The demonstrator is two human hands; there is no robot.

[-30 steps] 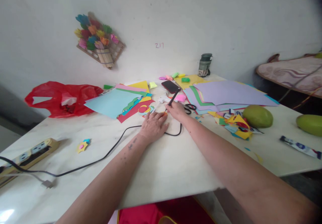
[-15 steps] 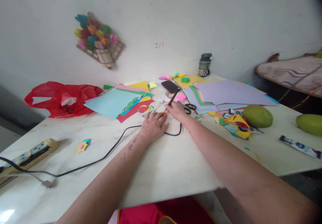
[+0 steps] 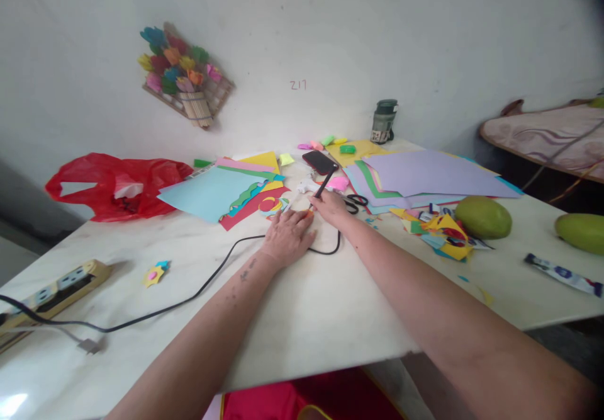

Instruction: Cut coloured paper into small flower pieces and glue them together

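My right hand (image 3: 331,210) is closed around a slim black pen (image 3: 323,184), which slants with its lower end down by a small orange piece (image 3: 309,214). Beside it, my left hand (image 3: 287,238) lies flat on the tabletop, fingers stretched out and fingertips at that orange piece. Most of the orange piece is hidden by the hands. Round cut-paper pieces (image 3: 272,204) in red, yellow and blue lie just beyond my left fingers. Black-handled scissors (image 3: 355,203) rest right of my right hand, partly covered. A white tool (image 3: 306,186) sits behind the pen.
A black cord (image 3: 198,293) crosses the table from a power strip (image 3: 70,294). Coloured sheets (image 3: 214,193) and a lilac stack (image 3: 434,171) flank the hands. A phone (image 3: 319,162) lies behind; paper scraps (image 3: 446,237), green fruit (image 3: 484,217) and a red bag (image 3: 117,181) stand farther out.
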